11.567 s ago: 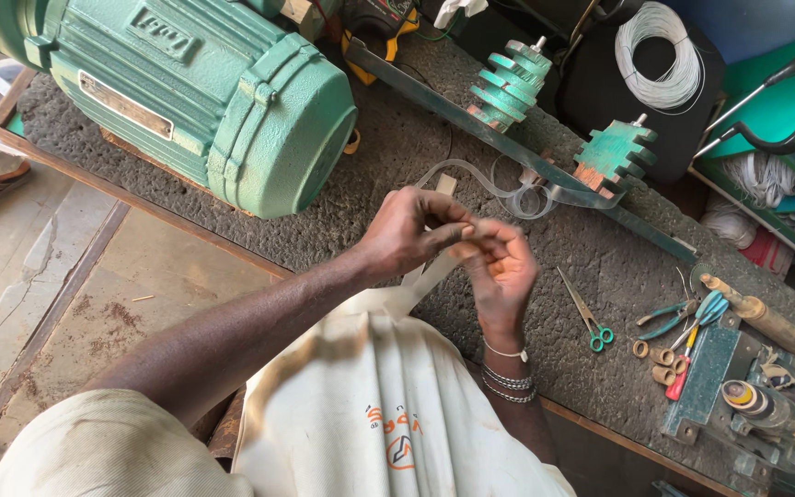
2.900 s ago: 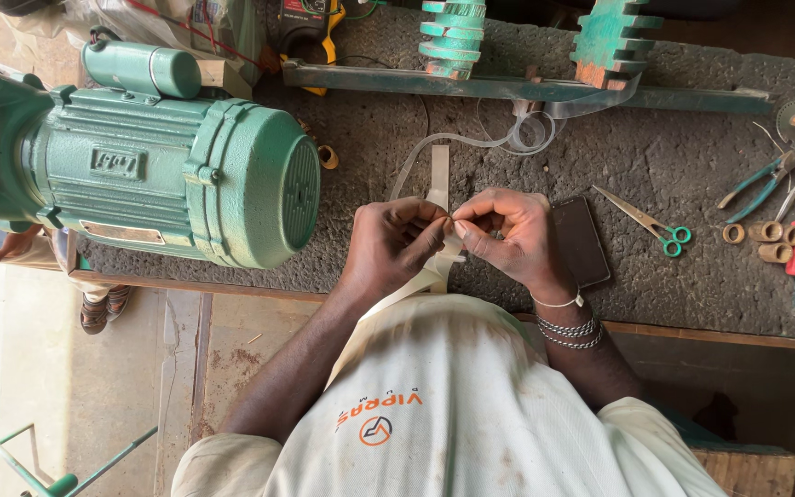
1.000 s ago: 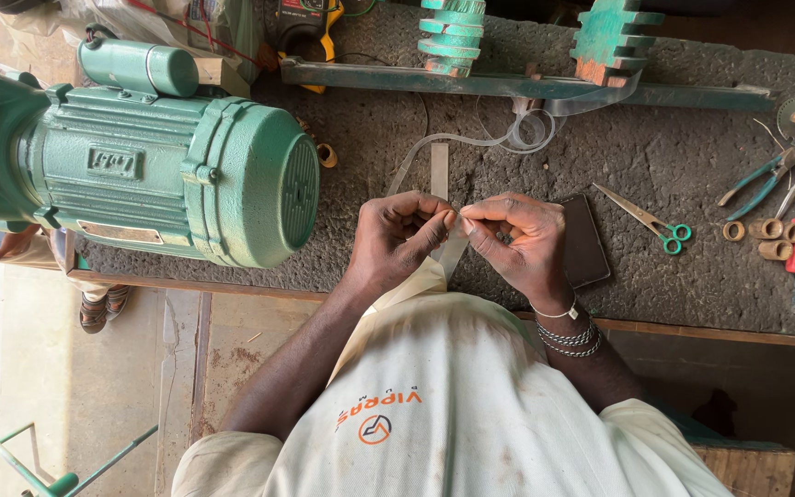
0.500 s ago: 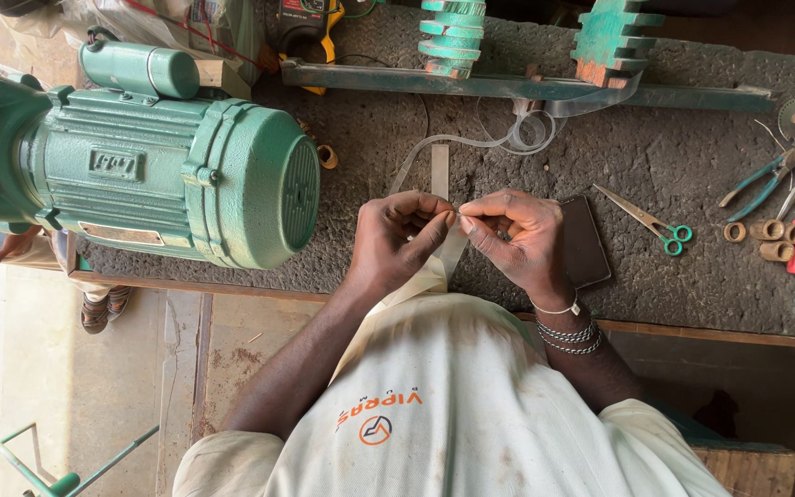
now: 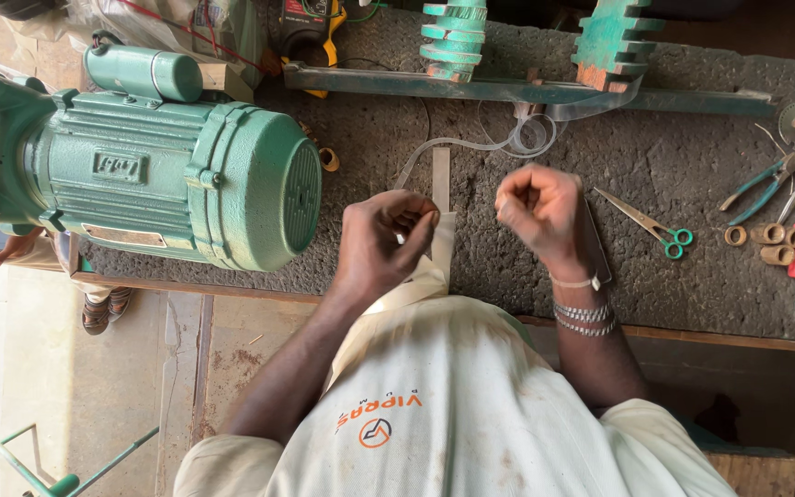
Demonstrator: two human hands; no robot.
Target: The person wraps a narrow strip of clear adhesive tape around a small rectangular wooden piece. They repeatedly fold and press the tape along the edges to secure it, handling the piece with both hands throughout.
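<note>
My left hand [image 5: 386, 241] is closed on a narrow cream strip [image 5: 441, 177]. The strip lies up the rough grey bench top [image 5: 471, 267] and trails down past my wrist onto my shirt. A small pale bit shows between my left thumb and fingers. My right hand [image 5: 541, 208] hovers a hand's width to the right of the strip. Its fingers are curled in, with nothing visible in them. A dark flat piece [image 5: 602, 262] lies under my right wrist.
A big green electric motor [image 5: 167, 175] fills the bench's left. Two green ribbed formers [image 5: 453, 35] stand on a metal bar [image 5: 526, 90] at the back, near a clear looped band [image 5: 534, 138]. Scissors [image 5: 657, 226], pliers [image 5: 766, 184] and tape rolls [image 5: 769, 235] lie right. Someone's sandalled foot [image 5: 98, 313] is at left.
My hands were pinched together on the strip; now my right hand has let go and pulled away to the right, while my left hand keeps hold.
</note>
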